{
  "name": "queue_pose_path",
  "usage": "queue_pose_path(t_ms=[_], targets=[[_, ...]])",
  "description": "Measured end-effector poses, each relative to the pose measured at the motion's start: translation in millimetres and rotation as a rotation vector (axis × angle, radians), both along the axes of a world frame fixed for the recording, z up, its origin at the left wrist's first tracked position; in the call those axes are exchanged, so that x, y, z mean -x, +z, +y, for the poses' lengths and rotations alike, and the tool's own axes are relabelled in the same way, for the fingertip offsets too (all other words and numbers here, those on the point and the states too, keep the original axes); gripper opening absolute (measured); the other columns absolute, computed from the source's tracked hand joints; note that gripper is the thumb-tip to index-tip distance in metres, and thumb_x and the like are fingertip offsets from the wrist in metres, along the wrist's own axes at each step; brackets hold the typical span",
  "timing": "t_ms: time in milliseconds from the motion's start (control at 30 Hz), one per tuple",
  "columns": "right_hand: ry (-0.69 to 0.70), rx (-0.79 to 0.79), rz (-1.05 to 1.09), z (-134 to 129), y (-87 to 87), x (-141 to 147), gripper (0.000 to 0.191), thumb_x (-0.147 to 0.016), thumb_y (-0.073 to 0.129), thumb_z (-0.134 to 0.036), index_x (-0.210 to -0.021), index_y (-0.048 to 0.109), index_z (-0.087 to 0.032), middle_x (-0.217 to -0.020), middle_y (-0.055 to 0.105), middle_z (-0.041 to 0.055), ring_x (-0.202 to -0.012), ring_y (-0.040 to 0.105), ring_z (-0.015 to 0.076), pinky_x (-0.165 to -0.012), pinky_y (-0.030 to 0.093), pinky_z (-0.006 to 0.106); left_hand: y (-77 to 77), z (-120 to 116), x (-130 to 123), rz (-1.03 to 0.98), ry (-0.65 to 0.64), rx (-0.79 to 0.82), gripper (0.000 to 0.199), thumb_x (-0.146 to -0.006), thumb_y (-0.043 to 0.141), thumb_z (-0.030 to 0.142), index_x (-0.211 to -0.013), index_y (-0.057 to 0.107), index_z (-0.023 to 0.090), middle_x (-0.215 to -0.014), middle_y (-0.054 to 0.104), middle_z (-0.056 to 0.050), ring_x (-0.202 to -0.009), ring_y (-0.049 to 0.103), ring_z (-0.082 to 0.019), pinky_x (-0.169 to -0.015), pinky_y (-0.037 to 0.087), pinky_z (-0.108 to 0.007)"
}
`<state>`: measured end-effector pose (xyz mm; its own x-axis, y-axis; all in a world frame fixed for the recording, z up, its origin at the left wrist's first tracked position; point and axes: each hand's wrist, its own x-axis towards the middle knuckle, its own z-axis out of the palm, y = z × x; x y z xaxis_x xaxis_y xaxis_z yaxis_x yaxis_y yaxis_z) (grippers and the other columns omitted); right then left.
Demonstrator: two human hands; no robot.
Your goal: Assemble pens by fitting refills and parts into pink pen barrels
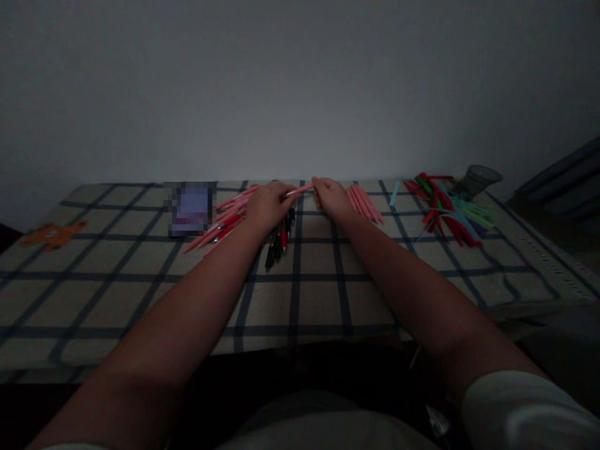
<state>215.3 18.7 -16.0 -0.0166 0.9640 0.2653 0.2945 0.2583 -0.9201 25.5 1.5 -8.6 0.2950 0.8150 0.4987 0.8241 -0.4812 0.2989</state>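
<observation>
A pink pen (300, 189) spans the gap between my two hands, above the far part of the table. My left hand (268, 205) pinches one end of it, and the fingers of my right hand (329, 196) close on the other. Under and beside my left hand lies a loose heap of pink and red pens (227, 220), partly covered by the hand. Several black pens (276, 242), with a red one among them, lie just nearer to me. Right of my right hand, a row of pink pens (363, 203) rests side by side.
A checked cloth (319, 300) covers the table, which meets a wall. On the left are a pixelated rectangular item (191, 209) and an orange bear-like shape (54, 235). On the right lie a light blue strip (394, 194), colourful strips (452, 215) and a tipped clear cup (477, 179).
</observation>
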Motion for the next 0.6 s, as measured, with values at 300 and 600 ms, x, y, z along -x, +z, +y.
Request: queue_pose_path(t_ms=[300,600], targets=[[0.006,0.013,0.024,-6.8,6.0,3.4,0.036,-0.104,0.044,-0.019,-0.068,0.045,-0.023,-0.059,0.044,-0.0037,-0.052,0.045,0.0116,-0.051,0.034,0.025,-5.1,3.7,1.7,-0.019,-0.007,-0.009,0.036,-0.100,0.057,0.049,-0.121,0.078,0.027,-0.112,0.078,-0.006,-0.102,0.067,-0.025,-0.086,0.048,-0.035],[0.011,0.026,0.055,-6.7,5.6,3.6,0.032,-0.103,0.042,-0.019,-0.071,0.046,-0.023,-0.060,0.045,-0.0031,-0.054,0.045,0.0120,-0.051,0.035,0.025,-1.0,-0.6,-0.1,-0.018,-0.005,0.001,0.035,-0.101,0.058,0.045,-0.121,0.078,0.026,-0.113,0.079,-0.007,-0.101,0.067,-0.024,-0.087,0.048,-0.035]])
